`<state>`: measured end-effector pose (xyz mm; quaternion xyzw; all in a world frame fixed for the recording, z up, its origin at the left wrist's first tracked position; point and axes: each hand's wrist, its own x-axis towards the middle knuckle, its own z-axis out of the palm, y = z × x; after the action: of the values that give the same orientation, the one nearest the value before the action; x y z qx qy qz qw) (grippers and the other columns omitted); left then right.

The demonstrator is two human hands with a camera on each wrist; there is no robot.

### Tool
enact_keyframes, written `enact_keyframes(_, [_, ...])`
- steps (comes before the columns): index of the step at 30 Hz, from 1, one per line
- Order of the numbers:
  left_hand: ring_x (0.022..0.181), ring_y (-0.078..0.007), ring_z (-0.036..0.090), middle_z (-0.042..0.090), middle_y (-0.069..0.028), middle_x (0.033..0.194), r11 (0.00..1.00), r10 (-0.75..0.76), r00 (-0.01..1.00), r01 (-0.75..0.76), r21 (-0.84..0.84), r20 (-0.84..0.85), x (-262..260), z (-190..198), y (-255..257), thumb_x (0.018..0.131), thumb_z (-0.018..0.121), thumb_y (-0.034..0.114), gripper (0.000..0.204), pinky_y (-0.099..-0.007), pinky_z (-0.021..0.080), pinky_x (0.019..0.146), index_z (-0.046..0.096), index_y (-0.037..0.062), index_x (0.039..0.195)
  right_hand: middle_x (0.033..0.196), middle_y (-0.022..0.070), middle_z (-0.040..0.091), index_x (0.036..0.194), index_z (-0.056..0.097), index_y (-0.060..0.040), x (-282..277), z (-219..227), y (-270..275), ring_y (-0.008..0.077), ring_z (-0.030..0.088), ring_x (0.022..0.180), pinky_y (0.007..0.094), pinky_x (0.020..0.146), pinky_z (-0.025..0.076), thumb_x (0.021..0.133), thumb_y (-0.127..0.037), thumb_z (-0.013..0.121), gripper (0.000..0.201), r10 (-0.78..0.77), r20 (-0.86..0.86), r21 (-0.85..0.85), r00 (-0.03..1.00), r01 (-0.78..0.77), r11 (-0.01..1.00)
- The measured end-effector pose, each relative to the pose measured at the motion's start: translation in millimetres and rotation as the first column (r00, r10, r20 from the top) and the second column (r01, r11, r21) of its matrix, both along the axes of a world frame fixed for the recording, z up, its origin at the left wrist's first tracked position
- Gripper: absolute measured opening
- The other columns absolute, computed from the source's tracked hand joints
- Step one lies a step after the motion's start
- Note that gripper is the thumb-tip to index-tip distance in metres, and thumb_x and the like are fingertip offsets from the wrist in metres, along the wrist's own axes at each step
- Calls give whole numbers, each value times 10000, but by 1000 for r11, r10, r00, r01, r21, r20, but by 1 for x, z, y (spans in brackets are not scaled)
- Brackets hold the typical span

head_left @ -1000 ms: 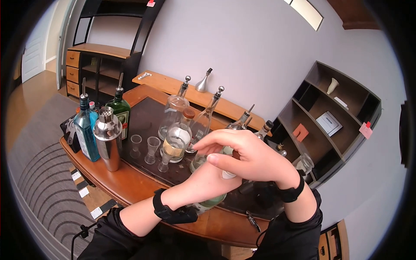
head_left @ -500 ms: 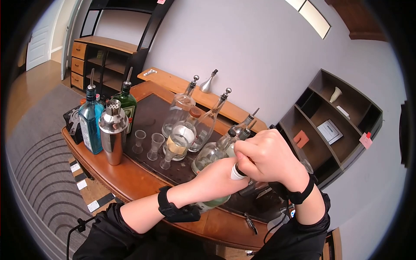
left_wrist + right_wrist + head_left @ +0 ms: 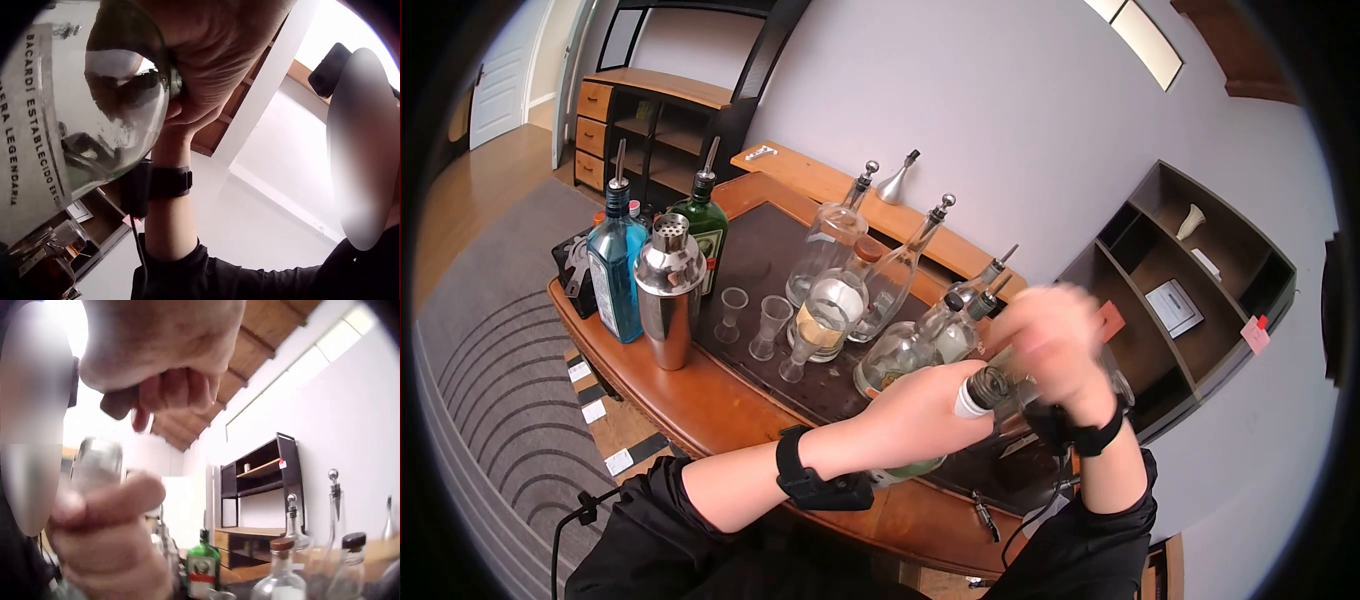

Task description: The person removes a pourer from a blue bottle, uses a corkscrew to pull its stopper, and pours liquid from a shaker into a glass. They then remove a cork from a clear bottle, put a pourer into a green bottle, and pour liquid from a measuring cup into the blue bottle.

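Wrist views: left hand (image 3: 215,56) grips a bottle (image 3: 37,144), right hand (image 3: 169,347) holds a cap (image 3: 119,403).

stoppered bottles (image 3: 833,310) are crowding the centre of the frame, small glasses (image 3: 770,328) are standing between them and the shaker (image 3: 668,315) at left, and a bare strip of table (image 3: 720,408) is offering passage at lower left.
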<state>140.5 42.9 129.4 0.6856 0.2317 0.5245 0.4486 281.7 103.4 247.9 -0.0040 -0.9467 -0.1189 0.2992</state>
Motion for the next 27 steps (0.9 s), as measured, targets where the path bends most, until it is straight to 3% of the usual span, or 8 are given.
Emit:
enact_keyframes(1, [758,-140,559,607,-62,808,1000,0,1000,0,-6,0,-4,0,-3,848,656,110,154,-310,466,709,575,16,939,581,74,549,694,575,-15,15,20,-8,188,546,530,356,481,403,897,-249,448,335,-216,-247,-307,945,135,942])
enact_keyframes(2, [751,-134,543,597,-60,801,1000,18,1000,-18,-12,-7,-10,1,-8,847,658,112,157,-305,460,707,568,19,934,590,49,561,719,588,-1,35,42,-3,145,533,542,320,489,392,915,-316,385,423,-285,-431,-321,856,150,935])
enact_keyframes(3, [745,-128,528,587,-58,794,999,40,999,-40,-19,-13,-13,1,-11,847,661,114,160,-300,453,705,560,21,930,535,55,510,718,588,-15,29,56,-13,154,509,501,306,499,387,895,-300,427,373,-305,-409,-252,860,215,944])
enact_keyframes(5, [747,-119,513,573,-56,787,999,14,1000,-14,-35,0,-15,1,-10,844,662,112,158,-293,444,705,553,28,921,509,61,478,718,583,-29,15,57,-24,180,501,466,317,502,400,875,-256,460,302,-366,-81,-137,927,353,925])
enact_keyframes(7, [755,-111,513,582,-49,800,1000,4,1000,-3,-9,8,-11,1,-10,846,663,110,156,-295,449,712,557,31,928,529,88,522,792,604,-39,-4,44,-25,250,565,489,344,506,445,842,-149,495,162,-237,50,-94,970,241,966])
enact_keyframes(9, [773,-113,530,597,-48,822,1000,6,1000,-7,-22,-2,-11,1,-12,846,662,103,158,-295,457,726,565,28,946,533,105,523,819,608,-56,-15,32,-37,281,583,511,363,511,457,813,-119,521,108,-287,115,-258,951,307,916])
enact_keyframes(11, [791,-114,547,612,-46,844,999,22,1000,-23,-37,-13,-13,1,-13,846,661,95,164,-296,465,739,572,26,964,545,113,522,832,604,-64,-16,22,-37,301,584,524,381,513,462,780,-97,543,87,-271,194,-145,943,301,942])
enact_keyframes(27, [932,-146,619,663,-69,957,998,11,999,-14,-56,-49,-6,-2,-11,842,661,93,239,-311,497,796,610,19,1064,525,72,482,832,610,-73,-21,5,-48,292,516,474,370,479,424,705,-120,537,155,-269,270,-101,924,305,947])
